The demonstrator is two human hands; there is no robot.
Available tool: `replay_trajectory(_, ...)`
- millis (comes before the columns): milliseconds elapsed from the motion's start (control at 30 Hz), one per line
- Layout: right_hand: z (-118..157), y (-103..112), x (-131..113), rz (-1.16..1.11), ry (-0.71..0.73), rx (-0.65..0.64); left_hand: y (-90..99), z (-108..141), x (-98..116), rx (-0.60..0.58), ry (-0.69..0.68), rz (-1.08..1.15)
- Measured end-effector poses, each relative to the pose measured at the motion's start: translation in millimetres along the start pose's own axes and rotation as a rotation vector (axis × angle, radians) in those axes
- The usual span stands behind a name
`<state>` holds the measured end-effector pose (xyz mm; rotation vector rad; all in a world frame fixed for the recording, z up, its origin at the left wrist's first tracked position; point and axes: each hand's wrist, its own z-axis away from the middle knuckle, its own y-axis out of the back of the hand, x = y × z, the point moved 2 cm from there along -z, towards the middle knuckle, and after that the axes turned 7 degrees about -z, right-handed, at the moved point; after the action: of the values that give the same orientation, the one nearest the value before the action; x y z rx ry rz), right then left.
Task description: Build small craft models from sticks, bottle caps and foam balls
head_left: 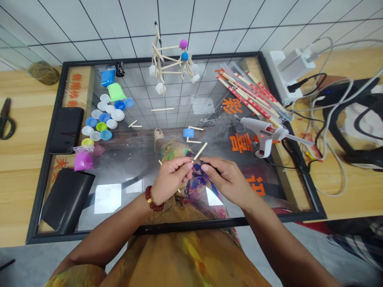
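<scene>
Near the middle of the glass tabletop, my left hand (172, 178) pinches the lower end of a short wooden stick (200, 151), which points up and to the right. My right hand (226, 178) is closed just beside it, with a dark, thin item between its fingers that is too small to name. Just beyond my hands lies a blue bottle cap (188, 132) with short stick pieces at its upper and lower sides. Farther back stands a frame of sticks (172, 71) with white caps and with purple and blue balls.
A white glue gun (265, 133) rests at the right, below bundled sticks (251, 93) and a power strip (283, 75) with cables. Colored caps (101, 126), clay bags (83, 159), a phone (66, 129) and a black pouch (68, 199) lie left. Scissors (6, 119) are far left.
</scene>
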<state>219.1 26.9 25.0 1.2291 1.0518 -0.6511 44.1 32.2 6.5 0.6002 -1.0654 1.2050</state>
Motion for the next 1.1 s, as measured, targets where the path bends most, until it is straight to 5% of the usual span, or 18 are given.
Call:
replay_trajectory(367,5,-4,6,0.014,-0.036,0.021,-1.1,0,-4,-0.024,0.076,0.082)
replay_trajectory(733,8,-17,12,-0.302,-0.272,0.098,1.0,2,-5,0.21,-0.435,-0.526)
replay_trajectory(1100,9,-19,8,-0.352,-0.285,0.095,5.8,-1,3,-0.009,-0.159,-0.285)
